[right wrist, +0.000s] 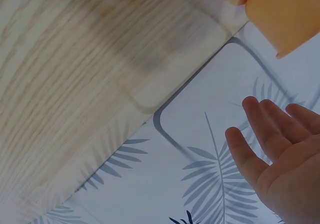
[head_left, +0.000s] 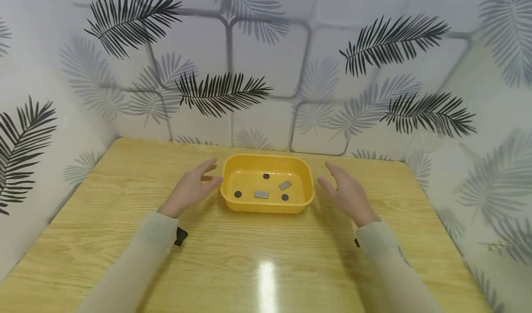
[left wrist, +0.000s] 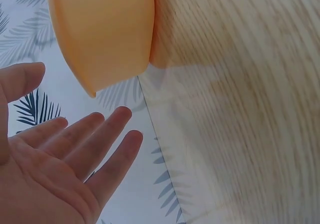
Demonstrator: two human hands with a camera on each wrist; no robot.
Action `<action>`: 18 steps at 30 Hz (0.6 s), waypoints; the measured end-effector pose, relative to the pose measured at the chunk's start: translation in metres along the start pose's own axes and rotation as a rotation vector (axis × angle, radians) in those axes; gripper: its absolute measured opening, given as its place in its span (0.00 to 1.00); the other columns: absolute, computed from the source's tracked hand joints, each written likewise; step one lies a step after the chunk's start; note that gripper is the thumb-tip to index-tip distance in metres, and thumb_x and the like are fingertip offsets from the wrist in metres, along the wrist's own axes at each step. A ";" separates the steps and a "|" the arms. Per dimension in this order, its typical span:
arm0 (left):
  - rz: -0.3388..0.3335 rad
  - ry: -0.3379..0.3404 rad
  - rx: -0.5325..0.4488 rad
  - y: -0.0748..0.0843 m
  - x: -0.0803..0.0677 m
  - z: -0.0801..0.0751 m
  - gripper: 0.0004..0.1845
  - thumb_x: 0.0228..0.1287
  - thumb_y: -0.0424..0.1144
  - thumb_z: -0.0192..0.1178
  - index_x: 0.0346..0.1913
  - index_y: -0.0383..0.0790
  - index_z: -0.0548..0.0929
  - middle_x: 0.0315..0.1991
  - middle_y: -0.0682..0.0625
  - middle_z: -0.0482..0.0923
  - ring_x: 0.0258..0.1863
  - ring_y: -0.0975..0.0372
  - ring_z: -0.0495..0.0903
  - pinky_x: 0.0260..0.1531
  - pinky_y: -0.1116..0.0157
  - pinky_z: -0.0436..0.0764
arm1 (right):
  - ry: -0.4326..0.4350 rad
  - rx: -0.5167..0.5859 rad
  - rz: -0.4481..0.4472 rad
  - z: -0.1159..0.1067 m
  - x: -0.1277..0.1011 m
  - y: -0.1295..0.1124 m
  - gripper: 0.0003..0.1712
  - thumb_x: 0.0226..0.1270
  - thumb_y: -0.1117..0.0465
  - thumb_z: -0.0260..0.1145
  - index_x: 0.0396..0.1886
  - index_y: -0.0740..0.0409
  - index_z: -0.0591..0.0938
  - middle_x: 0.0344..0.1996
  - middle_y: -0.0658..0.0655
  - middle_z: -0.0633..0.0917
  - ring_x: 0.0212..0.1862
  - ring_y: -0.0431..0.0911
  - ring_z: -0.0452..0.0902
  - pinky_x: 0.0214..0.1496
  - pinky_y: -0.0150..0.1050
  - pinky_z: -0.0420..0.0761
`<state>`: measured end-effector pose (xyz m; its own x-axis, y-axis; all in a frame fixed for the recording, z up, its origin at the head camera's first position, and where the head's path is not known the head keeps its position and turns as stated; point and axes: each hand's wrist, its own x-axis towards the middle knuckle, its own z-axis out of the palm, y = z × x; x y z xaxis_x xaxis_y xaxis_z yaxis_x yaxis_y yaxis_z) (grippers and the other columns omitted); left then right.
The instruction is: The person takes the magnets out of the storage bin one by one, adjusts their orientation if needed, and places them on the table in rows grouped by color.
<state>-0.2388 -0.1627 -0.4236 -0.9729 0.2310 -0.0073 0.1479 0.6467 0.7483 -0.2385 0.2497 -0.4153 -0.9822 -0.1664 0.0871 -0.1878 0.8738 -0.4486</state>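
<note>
A yellow plastic basin (head_left: 268, 207) stands on the table toward the back wall. Inside lie three dark round discs, one at the back (head_left: 266, 176), one at the left (head_left: 238, 194) and one at the right (head_left: 284, 197), plus two grey rectangular pieces, one near the front (head_left: 261, 195) and one tilted (head_left: 285, 185). Just left of the basin is my left hand (head_left: 193, 187), fingers extended and thumb near the rim. My right hand (head_left: 347, 193) hovers off the right side, fingers spread loosely. Both wrist views show gaps between the fingers and the basin; neither hand holds anything.
The wood-grain table (head_left: 266, 239) reaches back to a wall (head_left: 270, 59) patterned with leaves. Similar leaf-patterned surfaces flank both sides. A small black object (head_left: 180, 236) shows beneath my left cuff.
</note>
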 end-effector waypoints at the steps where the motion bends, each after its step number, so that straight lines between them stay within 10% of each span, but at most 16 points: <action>1: 0.000 -0.003 -0.004 0.000 0.000 0.001 0.38 0.79 0.51 0.55 0.83 0.46 0.54 0.79 0.39 0.64 0.69 0.42 0.76 0.64 0.43 0.80 | -0.003 -0.001 -0.001 0.001 0.000 0.000 0.40 0.82 0.40 0.51 0.82 0.59 0.60 0.79 0.66 0.65 0.77 0.65 0.64 0.79 0.64 0.63; 18: -0.007 -0.041 -0.029 0.001 0.004 0.011 0.38 0.77 0.48 0.59 0.82 0.42 0.57 0.77 0.37 0.67 0.66 0.44 0.80 0.60 0.47 0.84 | -0.029 -0.026 -0.027 0.019 0.003 -0.011 0.35 0.81 0.46 0.56 0.77 0.63 0.67 0.74 0.67 0.73 0.75 0.65 0.68 0.78 0.63 0.67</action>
<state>-0.2407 -0.1535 -0.4300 -0.9658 0.2563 -0.0390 0.1354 0.6272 0.7670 -0.2391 0.2310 -0.4267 -0.9765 -0.2027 0.0727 -0.2143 0.8804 -0.4230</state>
